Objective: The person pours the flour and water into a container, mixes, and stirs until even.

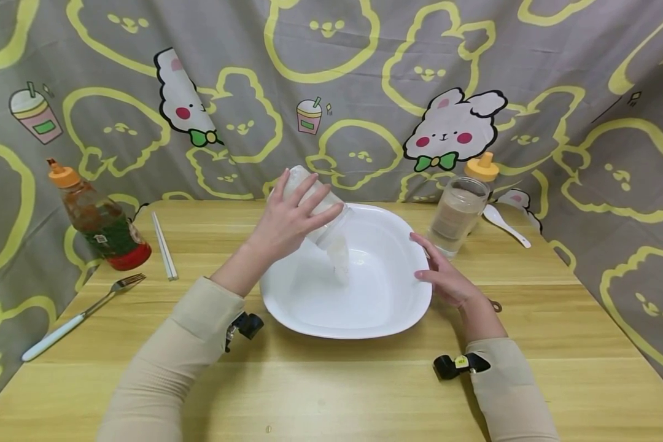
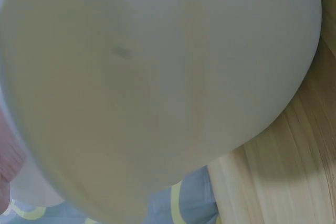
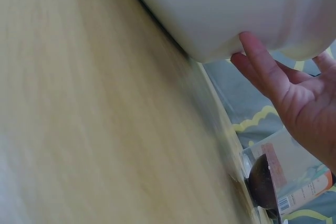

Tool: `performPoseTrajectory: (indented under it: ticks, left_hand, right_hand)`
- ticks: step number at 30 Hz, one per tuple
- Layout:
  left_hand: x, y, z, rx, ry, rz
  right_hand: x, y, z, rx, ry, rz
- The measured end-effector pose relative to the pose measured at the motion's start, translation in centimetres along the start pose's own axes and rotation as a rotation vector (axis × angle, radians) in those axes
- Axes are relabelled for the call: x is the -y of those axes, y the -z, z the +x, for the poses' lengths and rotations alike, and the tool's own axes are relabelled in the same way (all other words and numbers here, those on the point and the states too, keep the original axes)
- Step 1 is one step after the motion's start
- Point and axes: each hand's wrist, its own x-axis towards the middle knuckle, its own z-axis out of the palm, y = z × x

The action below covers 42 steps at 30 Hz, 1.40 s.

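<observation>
Beige sleeves [image 1: 160, 356]; left hand [image 1: 287, 224], fingers round tilted jar [image 1: 330, 228]; right hand [image 1: 450, 279], fingers gripping basin [image 1: 376, 301]

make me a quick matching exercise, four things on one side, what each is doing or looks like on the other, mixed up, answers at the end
1. left hand
2. right hand
3. fork
4. spoon

A. white all over
B. at the basin rim
C. pale handle, metal tines
D. grips the tilted jar

Pairs: 1-D, 2-B, 3-C, 4-A
</observation>
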Motion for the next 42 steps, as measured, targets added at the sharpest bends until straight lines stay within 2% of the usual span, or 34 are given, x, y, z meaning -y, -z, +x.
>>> performPoseTrajectory:
  ticks: [4, 8, 12, 17, 21, 25, 27, 30, 34, 36, 42]
  left_hand:
    - [0.0, 0.1, 0.0, 0.034, 0.021, -0.011]
    - [-0.1, 0.0, -0.2, 0.064, 0.078, -0.053]
    - [0.0, 0.0, -0.5, 0.092, 0.17, -0.109]
    - [0.3, 0.1, -0.9, 0.073, 0.316, -0.195]
    - [0.8, 0.3, -1.1, 0.067, 0.475, -0.307]
    - [1.5, 0.9, -1.4, 0.111, 0.692, -0.467]
    - [1.9, 1.0, -1.7, 0.111, 0.809, -0.564]
    - [2.7, 0.8, -2.4, 0.049, 0.96, -0.711]
    - [3.5, 0.4, -3.9, -0.066, 1.106, -0.881]
    - [3.8, 0.3, -4.6, -0.105, 1.175, -0.939]
    - [4.4, -0.2, -6.6, -0.161, 1.389, -1.054]
  right_hand:
    - [0.1, 0.0, 0.0, -0.003, -0.003, 0.005]
    - [0.0, 0.0, 0.0, -0.005, -0.008, 0.015]
    - [0.0, 0.0, 0.0, -0.004, -0.008, 0.02]
    - [-0.1, 0.0, 0.0, -0.006, -0.007, 0.017]
    - [0.0, 0.0, 0.0, -0.002, -0.002, 0.014]
    - [0.0, 0.0, -0.1, 0.007, 0.002, 0.016]
    - [0.0, -0.1, 0.0, 0.006, 0.002, 0.021]
    - [-0.1, -0.1, 0.0, 0.005, 0.0, 0.034]
    - [-0.2, -0.2, 0.1, 0.008, 0.002, 0.045]
    - [-0.3, -0.2, 0.1, 0.007, 0.003, 0.047]
    - [-0.3, 0.0, 0.1, -0.003, 0.001, 0.043]
